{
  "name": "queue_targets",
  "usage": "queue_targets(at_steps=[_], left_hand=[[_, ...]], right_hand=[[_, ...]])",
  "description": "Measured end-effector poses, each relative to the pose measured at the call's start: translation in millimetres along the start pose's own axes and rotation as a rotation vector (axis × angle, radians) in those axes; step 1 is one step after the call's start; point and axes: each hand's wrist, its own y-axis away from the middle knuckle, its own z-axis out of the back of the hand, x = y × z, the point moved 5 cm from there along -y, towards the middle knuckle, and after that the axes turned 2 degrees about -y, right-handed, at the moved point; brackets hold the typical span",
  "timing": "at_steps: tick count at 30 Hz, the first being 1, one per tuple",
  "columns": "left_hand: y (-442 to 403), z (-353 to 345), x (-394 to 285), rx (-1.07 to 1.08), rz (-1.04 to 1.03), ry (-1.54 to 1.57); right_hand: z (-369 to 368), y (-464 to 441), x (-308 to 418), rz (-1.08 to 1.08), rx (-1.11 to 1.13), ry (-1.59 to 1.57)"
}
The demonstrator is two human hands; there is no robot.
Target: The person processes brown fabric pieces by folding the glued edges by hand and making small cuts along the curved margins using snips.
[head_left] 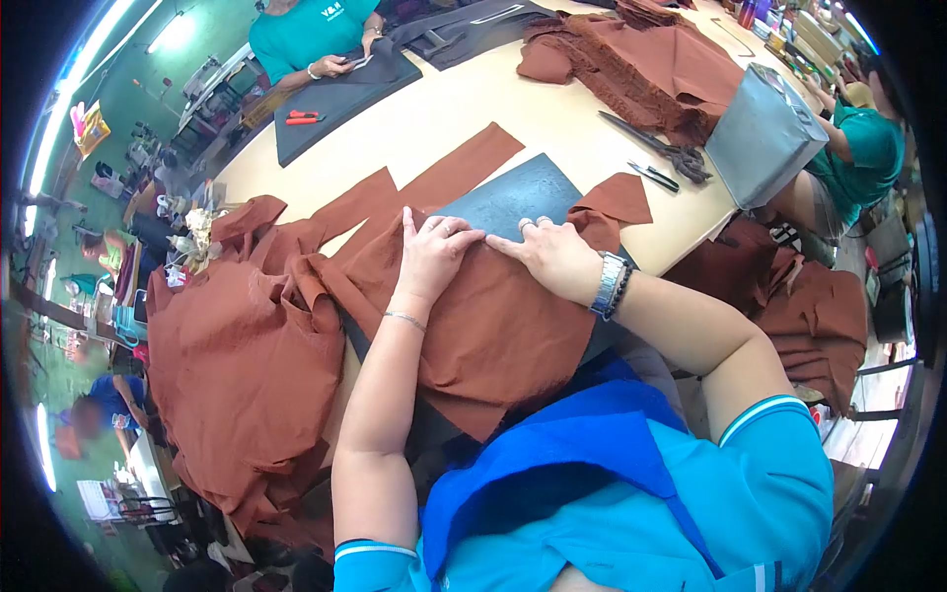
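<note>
Resting on brown cloth [503, 340], my left hand [436, 245] and right hand [552, 259] nearly meet; whether pinching, I can't tell. Eleven o'clock, a green shirt [296, 41] apparently reads "V&H".

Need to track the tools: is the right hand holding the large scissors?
No, the right hand is at the brown cloth while the large scissors lie apart on the table.

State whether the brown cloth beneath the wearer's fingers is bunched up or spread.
Mostly spread: the brown cloth lies in a broad, lightly creased sheet under the left hand and right hand.
</note>
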Motion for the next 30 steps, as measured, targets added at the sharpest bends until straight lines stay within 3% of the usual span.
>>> queue_targets(at_steps=[5,8,9,11,14,16,18,21,23,26,30], left_hand=[[-0.3,13.0,-4.6,-0.124,0.012,-0.04],[12.6,20.9,9.6,-0.209,0.135,0.217],[20.3,22.4,15.4,-0.071,0.168,0.237],[41.8,28.4,15.4,-0.049,0.203,0.207],[67.3,48.5,-11.1,0.052,0.284,0.095],[72.3,66.1,-49.6,0.317,0.366,0.16],[66.0,88.8,-84.1,0.489,0.337,0.403],[55.4,103.4,-82.5,0.238,0.249,0.359],[61.5,91.4,-56.4,0.128,0.232,0.292],[92.9,62.8,-30.0,0.349,0.456,0.377],[119.5,64.4,-37.9,0.415,0.526,0.147]], right_hand=[[23.2,32.1,-13.7,0.085,-0.037,0.021],[42.3,56.6,-8.5,-0.043,-0.03,-0.194],[39.7,64.6,-9.5,-0.102,-0.038,-0.305],[33.1,73.0,-12.7,-0.164,-0.083,-0.529],[33.3,61.1,-26.4,-0.197,0.042,-0.437],[35.7,43.6,-60.4,-0.122,-0.14,-0.267],[58.6,19.5,-81.8,-0.258,-0.313,-0.185],[63.1,15.1,-73.7,-0.146,-0.485,-0.171],[43.7,26.4,-59.1,-0.241,-0.344,-0.234],[6.3,51.3,-47.0,-0.322,-0.226,-0.27],[-10.6,51.7,-51.1,-0.328,-0.137,-0.23]])
